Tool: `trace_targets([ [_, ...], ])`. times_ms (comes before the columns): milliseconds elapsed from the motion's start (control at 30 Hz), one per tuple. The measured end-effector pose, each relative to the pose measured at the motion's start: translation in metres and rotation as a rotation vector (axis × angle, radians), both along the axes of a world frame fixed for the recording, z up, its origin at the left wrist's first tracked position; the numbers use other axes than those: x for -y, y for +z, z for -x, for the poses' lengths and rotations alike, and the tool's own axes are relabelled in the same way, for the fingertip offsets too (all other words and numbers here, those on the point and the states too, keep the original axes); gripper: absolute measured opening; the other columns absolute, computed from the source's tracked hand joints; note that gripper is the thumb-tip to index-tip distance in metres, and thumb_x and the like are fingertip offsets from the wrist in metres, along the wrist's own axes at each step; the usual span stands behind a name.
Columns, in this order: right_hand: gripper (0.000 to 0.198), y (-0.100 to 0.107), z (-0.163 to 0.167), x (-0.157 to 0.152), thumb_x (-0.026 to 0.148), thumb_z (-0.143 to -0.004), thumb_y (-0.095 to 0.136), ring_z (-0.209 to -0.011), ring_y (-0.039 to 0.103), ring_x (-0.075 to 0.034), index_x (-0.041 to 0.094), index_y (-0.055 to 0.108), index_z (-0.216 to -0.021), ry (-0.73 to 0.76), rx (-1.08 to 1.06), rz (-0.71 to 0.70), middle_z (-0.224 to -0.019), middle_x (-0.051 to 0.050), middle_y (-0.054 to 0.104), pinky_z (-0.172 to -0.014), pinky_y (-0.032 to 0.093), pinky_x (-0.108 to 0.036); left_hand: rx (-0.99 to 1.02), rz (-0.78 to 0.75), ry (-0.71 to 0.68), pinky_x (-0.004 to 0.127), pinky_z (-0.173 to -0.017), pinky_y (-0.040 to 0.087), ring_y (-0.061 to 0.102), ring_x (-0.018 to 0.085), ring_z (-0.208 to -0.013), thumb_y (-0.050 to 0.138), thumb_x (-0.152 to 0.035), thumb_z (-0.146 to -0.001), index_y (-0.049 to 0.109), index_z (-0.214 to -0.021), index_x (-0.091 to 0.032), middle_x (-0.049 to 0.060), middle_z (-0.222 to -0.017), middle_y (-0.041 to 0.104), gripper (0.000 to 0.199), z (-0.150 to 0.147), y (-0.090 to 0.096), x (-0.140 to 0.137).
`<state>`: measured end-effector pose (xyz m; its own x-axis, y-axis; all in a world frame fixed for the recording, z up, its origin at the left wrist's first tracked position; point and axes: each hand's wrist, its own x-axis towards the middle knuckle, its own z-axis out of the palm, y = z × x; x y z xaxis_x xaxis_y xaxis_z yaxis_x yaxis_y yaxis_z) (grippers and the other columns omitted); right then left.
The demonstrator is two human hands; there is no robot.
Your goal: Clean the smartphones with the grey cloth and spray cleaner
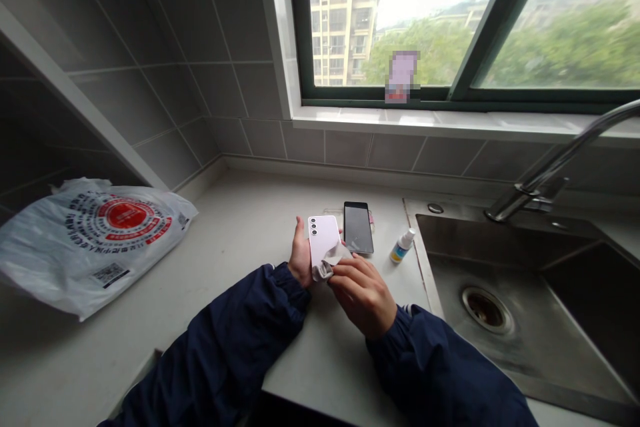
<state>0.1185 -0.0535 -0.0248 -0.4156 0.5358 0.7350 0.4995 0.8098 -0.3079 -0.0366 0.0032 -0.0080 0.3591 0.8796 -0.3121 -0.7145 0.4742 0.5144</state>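
My left hand holds a pale lilac smartphone, its back with several camera lenses facing up. In my right hand is a crumpled light grey cloth, pinched between the fingers and pressed on the lower part of the phone's back. Just beyond my hands, a second phone lies on the counter with its dark screen up. Partly hidden behind the two phones is a clear case. Right of them stands a small white spray bottle with a blue and yellow label.
A white plastic bag with red and black print lies on the counter at left. To the right is a steel sink with a chrome faucet. Tiled wall and a window stand behind.
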Motion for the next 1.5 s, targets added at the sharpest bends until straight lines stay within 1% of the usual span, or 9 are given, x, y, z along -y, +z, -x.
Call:
trace_targets([
  [133,0.018,0.002,0.0,0.0,0.014,-0.095,0.055,-0.089,0.066,-0.02,0.023,0.071,-0.097,-0.014,-0.025,0.049,-0.092,-0.005,0.073,-0.086,0.056,-0.038,-0.024,-0.021,0.03,0.043,-0.076,0.054,0.07,0.031,-0.074,0.024,-0.082,-0.085,0.065,-0.115,-0.002,0.021,-0.084,0.072,0.095,0.0,-0.001,0.0],
  [333,0.037,-0.005,-0.002,-0.004,0.021,-0.095,0.059,-0.094,0.064,-0.025,0.018,0.059,-0.133,-0.095,0.026,0.021,-0.094,-0.009,0.068,-0.085,0.058,-0.041,-0.015,-0.019,-0.026,0.05,-0.083,0.054,0.072,0.036,-0.085,0.026,-0.082,-0.085,0.062,-0.121,-0.005,0.023,-0.096,0.073,0.093,0.0,-0.001,0.001],
  [567,0.018,-0.01,-0.003,-0.005,0.018,-0.093,0.061,-0.101,0.065,-0.026,0.02,0.067,-0.11,-0.137,0.064,0.045,-0.095,-0.009,0.066,-0.083,0.059,-0.037,-0.053,-0.067,-0.016,0.047,-0.079,0.055,0.072,0.036,-0.086,0.028,-0.083,-0.084,0.062,-0.117,-0.006,0.023,-0.098,0.072,0.09,-0.001,-0.006,-0.001],
  [867,0.018,-0.018,-0.003,-0.005,0.018,-0.092,0.06,-0.109,0.068,-0.027,0.019,0.065,-0.109,-0.17,-0.018,0.1,-0.1,-0.011,0.065,-0.085,0.061,-0.035,-0.125,-0.078,0.025,0.046,-0.074,0.056,0.073,0.033,-0.081,0.029,-0.077,-0.088,0.057,-0.117,-0.009,0.021,-0.098,0.071,0.078,-0.004,0.003,0.0],
  [1033,0.019,-0.012,-0.003,-0.003,0.018,-0.091,0.059,-0.093,0.071,-0.023,0.019,0.066,-0.109,-0.221,-0.076,0.163,-0.1,-0.01,0.065,-0.071,0.061,-0.029,-0.203,-0.148,-0.053,0.037,-0.062,0.056,0.071,0.029,-0.078,0.038,-0.073,-0.088,0.06,-0.114,-0.012,0.018,-0.097,0.071,0.07,-0.002,-0.003,0.0],
  [1167,0.016,-0.009,-0.003,-0.004,0.022,-0.092,0.056,-0.074,0.067,-0.017,0.019,0.068,-0.103,-0.229,-0.186,0.258,-0.096,-0.008,0.065,-0.06,0.057,-0.025,-0.256,-0.196,-0.055,0.036,-0.059,0.058,0.068,0.023,-0.078,0.042,-0.064,-0.091,0.06,-0.114,-0.019,0.012,-0.106,0.067,0.054,0.001,-0.005,0.0],
  [1233,0.012,-0.008,-0.004,-0.006,0.027,-0.09,0.059,-0.069,0.063,-0.016,0.019,0.069,-0.089,-0.252,-0.3,0.381,-0.086,-0.006,0.063,-0.058,0.054,-0.025,-0.258,-0.228,-0.012,0.038,-0.061,0.059,0.066,0.021,-0.079,0.043,-0.061,-0.091,0.058,-0.118,-0.022,0.009,-0.108,0.064,0.049,0.002,-0.004,-0.001],
  [1333,0.02,-0.008,-0.004,-0.008,0.037,-0.084,0.065,-0.063,0.059,-0.017,0.019,0.067,-0.077,-0.305,-0.469,0.585,-0.072,-0.003,0.06,-0.057,0.051,-0.026,-0.3,-0.239,0.031,0.036,-0.06,0.059,0.065,0.02,-0.078,0.044,-0.06,-0.091,0.057,-0.124,-0.023,0.007,-0.106,0.061,0.052,0.002,-0.006,-0.002],
  [1500,0.037,-0.013,-0.002,-0.014,0.049,-0.085,0.063,-0.065,0.066,-0.02,0.014,0.072,-0.091,-0.224,-0.58,0.793,-0.077,-0.007,0.071,-0.058,0.053,-0.028,-0.348,-0.222,0.065,0.028,-0.057,0.055,0.063,0.015,-0.072,0.05,-0.052,-0.09,0.055,-0.135,-0.023,0.007,-0.104,0.061,0.054,0.001,-0.009,-0.003],
])
